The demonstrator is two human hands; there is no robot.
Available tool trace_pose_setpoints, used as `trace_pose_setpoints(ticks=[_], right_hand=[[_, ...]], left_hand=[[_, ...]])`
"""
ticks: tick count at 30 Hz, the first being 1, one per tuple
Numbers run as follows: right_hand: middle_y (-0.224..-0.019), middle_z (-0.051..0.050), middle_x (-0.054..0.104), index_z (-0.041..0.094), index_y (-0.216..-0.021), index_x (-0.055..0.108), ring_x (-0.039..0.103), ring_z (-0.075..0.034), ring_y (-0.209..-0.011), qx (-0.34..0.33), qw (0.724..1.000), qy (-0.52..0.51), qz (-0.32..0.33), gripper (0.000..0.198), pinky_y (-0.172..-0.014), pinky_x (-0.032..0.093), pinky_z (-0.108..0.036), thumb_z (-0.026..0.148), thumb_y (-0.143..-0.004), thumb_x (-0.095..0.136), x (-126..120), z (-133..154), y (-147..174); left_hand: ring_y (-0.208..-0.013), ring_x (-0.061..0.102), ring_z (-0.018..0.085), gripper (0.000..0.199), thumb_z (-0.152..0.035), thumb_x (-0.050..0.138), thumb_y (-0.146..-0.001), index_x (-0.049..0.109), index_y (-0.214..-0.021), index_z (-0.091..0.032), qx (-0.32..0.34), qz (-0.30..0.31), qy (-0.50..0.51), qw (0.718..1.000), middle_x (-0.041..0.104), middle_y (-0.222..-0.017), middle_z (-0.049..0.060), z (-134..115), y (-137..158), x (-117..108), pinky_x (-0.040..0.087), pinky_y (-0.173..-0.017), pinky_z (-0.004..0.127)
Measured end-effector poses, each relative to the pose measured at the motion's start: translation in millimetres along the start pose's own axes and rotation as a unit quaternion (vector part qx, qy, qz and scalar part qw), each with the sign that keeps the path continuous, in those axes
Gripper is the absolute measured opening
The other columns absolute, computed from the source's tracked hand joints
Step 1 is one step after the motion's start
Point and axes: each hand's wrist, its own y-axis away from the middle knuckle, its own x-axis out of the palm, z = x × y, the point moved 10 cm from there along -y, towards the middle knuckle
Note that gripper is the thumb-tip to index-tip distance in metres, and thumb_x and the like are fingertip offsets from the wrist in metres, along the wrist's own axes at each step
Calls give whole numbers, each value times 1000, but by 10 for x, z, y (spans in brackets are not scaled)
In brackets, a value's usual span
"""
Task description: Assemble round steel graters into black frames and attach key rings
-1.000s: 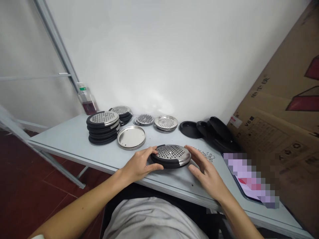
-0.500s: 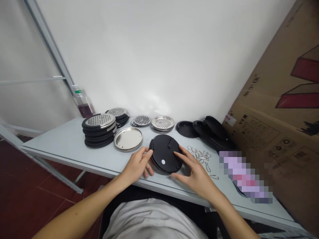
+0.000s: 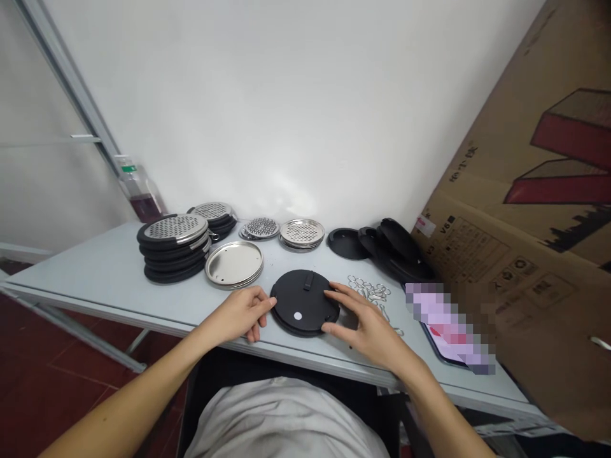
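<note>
A black round plastic base (image 3: pixel 298 298) lies flat near the table's front edge, with a small raised tab and a white dot on its upper face. My left hand (image 3: pixel 241 313) is at its left rim, thumb on the edge and the other fingers curled. On the right side, my right hand (image 3: pixel 366 326) takes the rim between its thumb and bent fingers. Several metal clips (image 3: pixel 371 291) are scattered just beyond the right hand. Left of the base, shiny flat metal discs (image 3: pixel 235 262) are stacked.
Black-rimmed graters (image 3: pixel 175 248) are piled at the left, with another pile (image 3: pixel 213 215) behind. Perforated metal discs (image 3: pixel 302 233) stand at the back. More black round parts (image 3: pixel 350 243), a phone (image 3: pixel 442 331) and a big carton (image 3: pixel 491 254) occupy the right. A bottle (image 3: pixel 140 194) stands back left.
The black base, tilted a little before, now rests flat and nearer the front edge. Both hands have stayed at its rim. The whole view has shifted slightly.
</note>
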Motion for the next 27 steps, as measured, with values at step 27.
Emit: trace_pose_setpoints(ticks=[27], right_hand=[[-78,-4,68,22,-91,66,62,-21,-73,198,952,223,74,31,-64,37,-28,8,-69,49,-486,-552,378]], left_hand=[[-90,67,22,17,-25,70,-77,75,-92,-20,260,93,-389,879,74,-95,7,-1508,-1195,1302,49,-77,28]])
